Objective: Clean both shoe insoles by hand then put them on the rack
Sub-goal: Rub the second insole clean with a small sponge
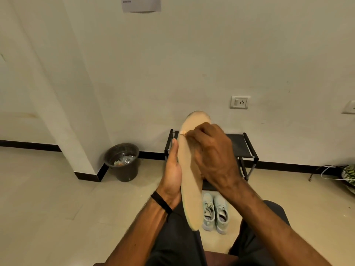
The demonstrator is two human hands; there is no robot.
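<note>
One insole (189, 169) is held up at the centre of the frame, above the lap of a seated person. It is tan to pale orange, flat and long, with a rounded toe end and a thin, paler edge showing along its lower left rim. Its long axis runs nearly vertically in the picture: the toe end points to the upper part of the frame, toward the wall, and the heel end points down toward the person's legs.

The left hand (172, 169) is laid flat along the insole's left edge, palm against it and the visible fingers straight; whether the thumb wraps behind cannot be told. A black band (161, 201) is worn on the left wrist. The right hand (213, 156) is laid over the insole's face from the right, its fingers curled, with a fingertip pressed against the insole near its upper left edge; whether anything is pinched there cannot be told.

Behind the hands, just below centre, one black rack (247, 150) is seen against the wall. Two pale mint shoes (215, 213) are set side by side on the floor in front of it, at lower centre. One dark bin (123, 162) holding litter stands left of the rack. Two wall sockets are visible, one (239, 102) at right of centre and one at the right edge.
</note>
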